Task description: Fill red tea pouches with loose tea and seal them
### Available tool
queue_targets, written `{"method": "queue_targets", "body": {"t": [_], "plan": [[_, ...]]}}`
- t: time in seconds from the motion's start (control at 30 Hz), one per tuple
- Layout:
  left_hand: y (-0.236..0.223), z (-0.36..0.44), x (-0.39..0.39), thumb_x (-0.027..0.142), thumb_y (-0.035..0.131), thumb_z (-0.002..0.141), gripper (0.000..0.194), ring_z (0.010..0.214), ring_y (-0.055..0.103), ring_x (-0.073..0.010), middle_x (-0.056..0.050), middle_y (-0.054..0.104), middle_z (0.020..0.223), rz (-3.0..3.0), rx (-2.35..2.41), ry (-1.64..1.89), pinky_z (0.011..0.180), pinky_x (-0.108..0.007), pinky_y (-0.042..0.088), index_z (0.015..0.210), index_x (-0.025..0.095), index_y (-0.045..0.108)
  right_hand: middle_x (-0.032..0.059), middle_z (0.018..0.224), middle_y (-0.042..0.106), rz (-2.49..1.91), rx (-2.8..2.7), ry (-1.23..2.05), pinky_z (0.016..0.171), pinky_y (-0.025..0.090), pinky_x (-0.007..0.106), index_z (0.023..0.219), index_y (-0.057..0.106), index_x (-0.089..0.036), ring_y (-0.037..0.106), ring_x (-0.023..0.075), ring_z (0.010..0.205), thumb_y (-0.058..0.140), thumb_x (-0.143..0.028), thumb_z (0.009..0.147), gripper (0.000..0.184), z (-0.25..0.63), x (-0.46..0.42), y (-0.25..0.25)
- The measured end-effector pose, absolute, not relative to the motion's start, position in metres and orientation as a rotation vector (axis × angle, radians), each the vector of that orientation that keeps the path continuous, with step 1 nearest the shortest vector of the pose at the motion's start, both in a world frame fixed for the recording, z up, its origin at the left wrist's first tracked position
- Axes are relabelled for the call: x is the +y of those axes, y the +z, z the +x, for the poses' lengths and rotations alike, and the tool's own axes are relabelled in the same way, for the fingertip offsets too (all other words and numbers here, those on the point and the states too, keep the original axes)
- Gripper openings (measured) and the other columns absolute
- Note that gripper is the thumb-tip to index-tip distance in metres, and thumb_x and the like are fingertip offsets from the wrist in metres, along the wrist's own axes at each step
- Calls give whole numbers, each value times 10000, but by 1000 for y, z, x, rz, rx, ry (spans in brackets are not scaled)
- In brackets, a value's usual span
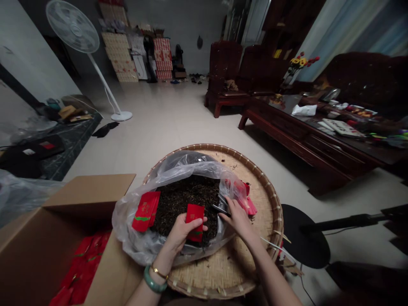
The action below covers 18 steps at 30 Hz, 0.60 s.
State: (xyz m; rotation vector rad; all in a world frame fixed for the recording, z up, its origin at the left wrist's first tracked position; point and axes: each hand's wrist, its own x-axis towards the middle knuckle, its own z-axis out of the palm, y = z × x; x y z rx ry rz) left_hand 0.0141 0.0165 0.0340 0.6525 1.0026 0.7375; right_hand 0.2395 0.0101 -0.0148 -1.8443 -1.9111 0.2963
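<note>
My left hand [180, 231] is closed round a small red packet [195, 217], held upright over a heap of dark loose tea leaves [185, 199]. My right hand [235, 216] grips a dark metal scoop [222, 205] at the heap's right edge. The leaves lie in an opened clear plastic bag [178, 170] on a round woven bamboo tray [258, 187]. A stack of red packets [145, 211] rests on the bag's left rim. More red packets [247, 199] lie at the bag's right side.
An open cardboard box [63, 221] at my left holds several red packets [83, 267]. A dark wooden table [318, 136] with clutter stands to the right. A standing fan [79, 38] is at the back left. A black round stand base [304, 238] sits beside the tray.
</note>
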Motion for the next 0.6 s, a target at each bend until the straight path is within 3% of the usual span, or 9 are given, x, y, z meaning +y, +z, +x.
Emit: {"method": "queue_targets", "body": {"t": [0.13,0.27,0.43,0.6], "plan": [[35,14,17,416,831,502,542,659,701,-218,-191,714,965,692,1021,739,488,-234,513,880,69,660,81,981,617,-1770,-1783,395,749,490,353,1220,525,-214,606,233,868,624,-257,757,475,242,11,-12],[32,12,18,431,821,515,538,658,696,-211,-185,715,954,759,1040,734,505,-233,504,879,63,676,94,1029,639,-1522,-1802,642,786,484,347,1188,559,-179,605,229,907,628,-295,761,448,241,12,27],[26,12,19,406,813,535,461,647,685,-201,-103,733,798,896,1002,704,586,-258,504,837,75,705,63,960,664,-1303,-2044,864,723,470,290,1186,586,-198,607,193,822,659,-291,747,455,224,10,79],[23,11,18,357,799,551,396,616,659,-186,-64,726,688,1044,985,666,614,-271,493,819,80,709,63,923,674,-1281,-2178,875,711,459,268,1135,633,-207,609,190,806,633,-293,788,358,204,13,93]]}}
